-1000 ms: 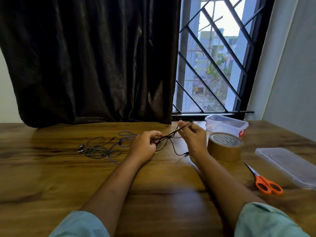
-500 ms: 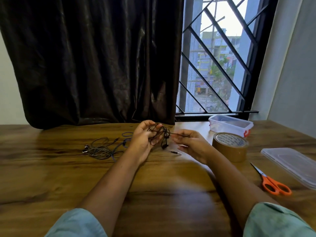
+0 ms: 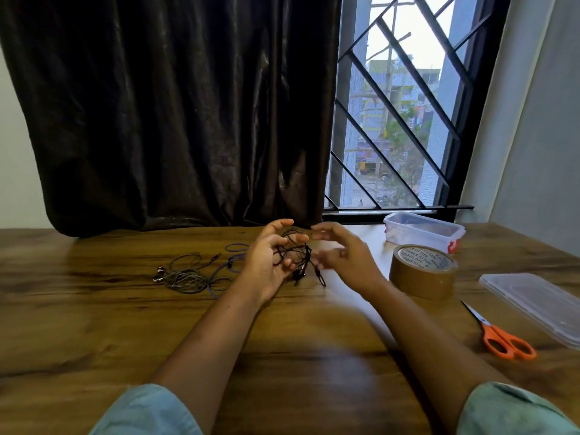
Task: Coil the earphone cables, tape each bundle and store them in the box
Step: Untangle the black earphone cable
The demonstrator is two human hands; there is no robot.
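Nearest, on the right of the tabletop [image 3: 94,309], orange scissors [image 3: 502,339] and the box lid [image 3: 533,299] lie unused. Beyond them the brown tape roll [image 3: 422,271] lies flat, with no strip drawn.

At centre the left hand [image 3: 266,262] grasps the black earphone cable [image 3: 298,255], with loose loops round its curled fingers and one end dangling. Coiling is in progress, judged early. The right hand [image 3: 348,259] is just beside the loops and blurred; whether it pinches a strand cannot be told.

Left of the hands, a grey earphone set [image 3: 185,274] and a purple cable [image 3: 232,265] lie tangled and uncoiled. Farthest, the clear box [image 3: 422,230] stands open, with no bundle visible inside. Taping and storing remain for every set.
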